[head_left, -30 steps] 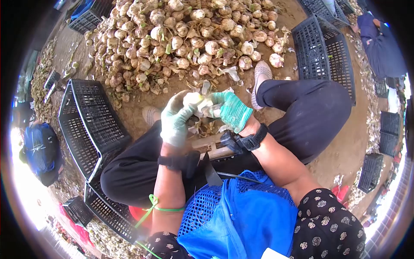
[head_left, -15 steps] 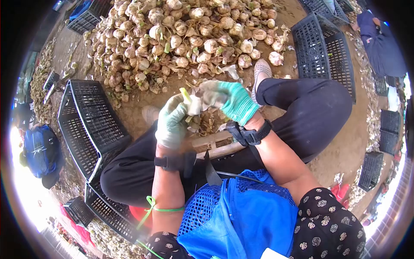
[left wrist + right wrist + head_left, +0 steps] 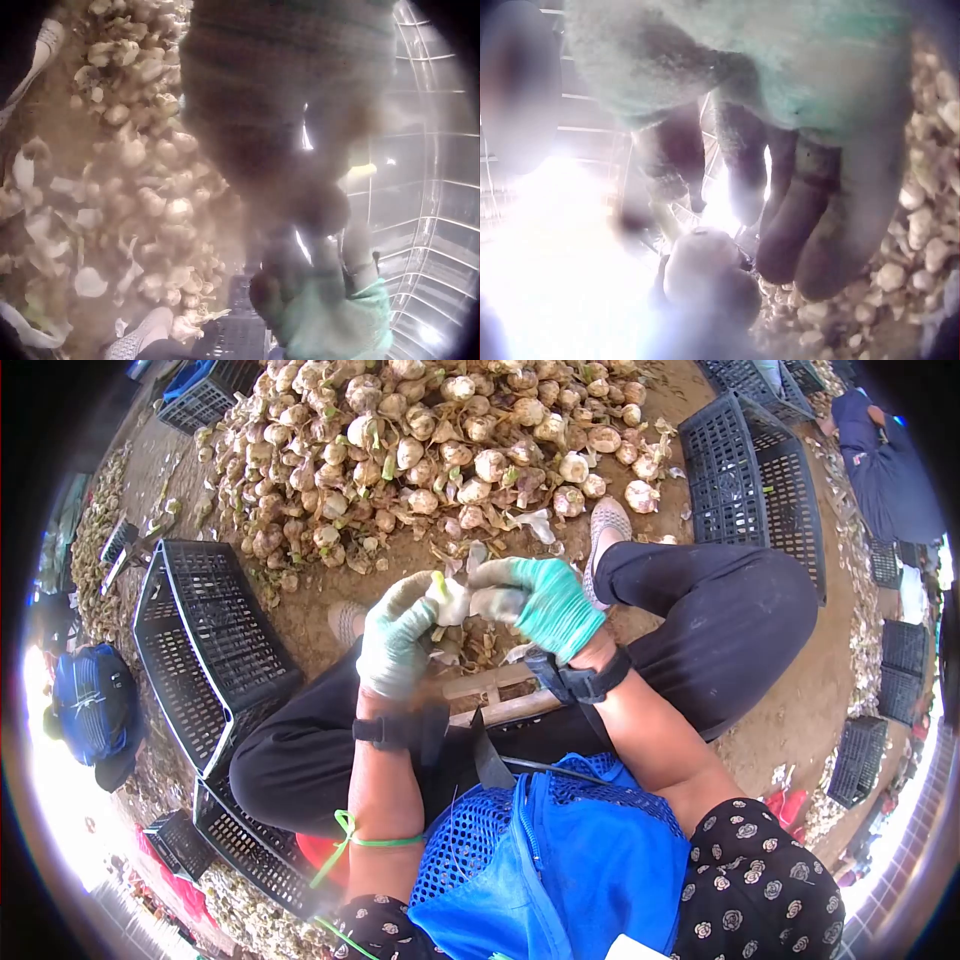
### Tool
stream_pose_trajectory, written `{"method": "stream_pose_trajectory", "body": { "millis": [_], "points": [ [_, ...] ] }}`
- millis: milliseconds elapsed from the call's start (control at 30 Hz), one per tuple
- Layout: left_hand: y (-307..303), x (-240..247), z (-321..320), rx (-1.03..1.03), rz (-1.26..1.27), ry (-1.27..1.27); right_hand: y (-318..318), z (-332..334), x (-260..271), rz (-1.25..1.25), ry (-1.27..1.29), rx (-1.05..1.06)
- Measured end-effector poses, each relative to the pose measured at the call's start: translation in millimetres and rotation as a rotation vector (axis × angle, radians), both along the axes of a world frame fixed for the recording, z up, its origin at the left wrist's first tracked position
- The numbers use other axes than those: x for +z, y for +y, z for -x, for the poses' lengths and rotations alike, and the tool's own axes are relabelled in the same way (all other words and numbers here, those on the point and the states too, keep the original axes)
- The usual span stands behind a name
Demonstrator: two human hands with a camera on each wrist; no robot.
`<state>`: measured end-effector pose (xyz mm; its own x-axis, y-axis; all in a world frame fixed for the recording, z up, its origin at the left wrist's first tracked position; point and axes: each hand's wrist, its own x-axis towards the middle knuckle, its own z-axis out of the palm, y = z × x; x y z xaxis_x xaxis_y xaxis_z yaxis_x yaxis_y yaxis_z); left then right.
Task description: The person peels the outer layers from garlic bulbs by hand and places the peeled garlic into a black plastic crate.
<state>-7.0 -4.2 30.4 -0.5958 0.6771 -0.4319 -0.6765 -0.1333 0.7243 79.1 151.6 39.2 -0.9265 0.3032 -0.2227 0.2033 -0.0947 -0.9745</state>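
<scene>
A whitish garlic bulb point(image 3: 452, 603) with a short yellow-green stem sits pinched between the thumb and fingers of my left hand point(image 3: 393, 635), which wears a dirty pale glove. Close to its right is my right hand point(image 3: 545, 600), in a green glove with dark, worn fingertips. In the head view its thumb and forefinger stand apart, with their tips near the bulb. The right wrist view shows the right fingers point(image 3: 817, 217) fairly straight beside the bulb point(image 3: 701, 262). Large and dark in the left wrist view, the left hand point(image 3: 289, 97) hides most of the bulb.
A big heap of garlic bulbs point(image 3: 430, 450) lies ahead on the dirt floor. Black plastic crates stand at the left point(image 3: 215, 630) and right point(image 3: 750, 480). Below the hands is a wooden frame point(image 3: 500, 695), with loose skins around it. A small grey upright piece point(image 3: 478, 553) shows beyond the bulb.
The hands were together at the bulb, then the right hand drew away to the right with its fingers bent. Now its thumb and forefinger are spread near the bulb, which stays in the left hand.
</scene>
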Motion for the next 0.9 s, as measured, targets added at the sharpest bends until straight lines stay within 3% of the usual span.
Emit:
{"method": "stream_pose_trajectory", "body": {
  "millis": [67, 200, 267, 400, 533, 600, 667, 700, 733, 800, 900],
  "points": [
    [10, 10, -7, 0.041, 0.086, 0.060, -11, 0, -3, -0.464, 0.152, -0.073],
    [7, 7, -9, 0.054, 0.149, 0.102, -20, 2, -8, -0.589, 0.204, -0.162],
    [6, 10, -8, 0.046, 0.101, 0.078, -21, 4, -15, -0.521, 0.190, -0.186],
    [7, 11, -13, 0.094, -0.013, 0.039, -5, 4, -18, -0.123, -0.070, -0.253],
    [4, 5, -9, 0.034, -0.049, 0.033, -5, 0, -8, -0.061, 0.104, -0.214],
    [7, 9, -9, 0.069, 0.074, 0.066, -9, -2, -5, -0.004, 0.131, -0.160],
    [4, 5, -7, 0.042, 0.083, 0.086, -11, -2, -8, -0.151, 0.111, -0.051],
    [3, 3, -7, 0.015, 0.090, 0.106, -13, -2, -3, -0.343, 0.127, -0.043],
    [4, 3, -7, 0.016, 0.090, 0.106, -15, -2, -4, -0.343, 0.126, -0.043],
    [6, 4, -7, 0.000, 0.137, 0.145, -18, -2, -7, -0.734, 0.252, -0.090],
    [7, 9, -8, -0.009, 0.187, 0.130, -19, -1, -10, -0.688, 0.263, -0.112]
  ]
}}
